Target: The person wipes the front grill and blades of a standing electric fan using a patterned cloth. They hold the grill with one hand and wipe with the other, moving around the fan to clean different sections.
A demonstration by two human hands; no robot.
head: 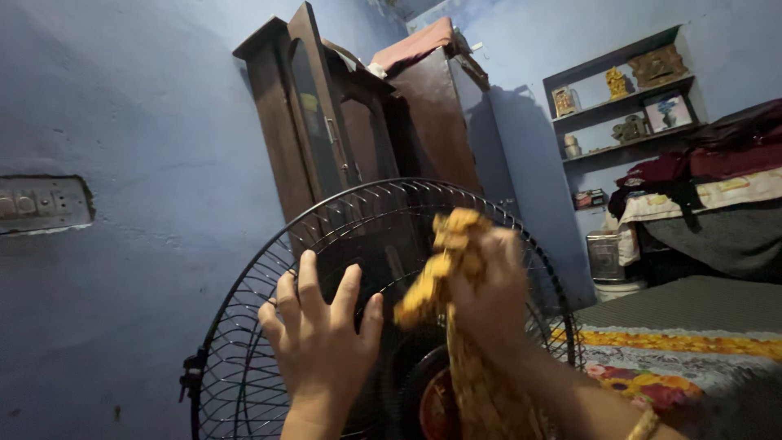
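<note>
Head view: a person's left hand (pixel 319 342) presses flat, fingers spread and holding nothing, against the wire guard of a round black fan (pixel 244 358) in the lower centre of the frame. Just to its right, the right hand (pixel 489 297) is clenched around a bunched yellow cloth (pixel 444 265), held against the upper part of the same grille. The cloth is blurred; its crumpled top rises above the knuckles near the grille's upper rim, and a long tail hangs straight down past the wrist, so its long axis runs roughly vertical before the bottom edge of the frame cuts it off. The fan faces the camera, its guard tilted slightly back; the lower part of the grille and any stand are out of frame, and the blades behind the wires are hard to make out in the dim light. Part of a red hub (pixel 436 407) shows at the bottom centre, half hidden by the cloth. Both forearms are cut off at the lower edge. Behind the fan, a dark wooden cupboard (pixel 326 122) leans across the upper centre. A switch panel (pixel 41 204) sits in the blue wall at mid left. Wall shelves (pixel 627 106) with small, indistinct objects fill the upper right, above a bed (pixel 692 326) with a patterned cover at lower right.
</note>
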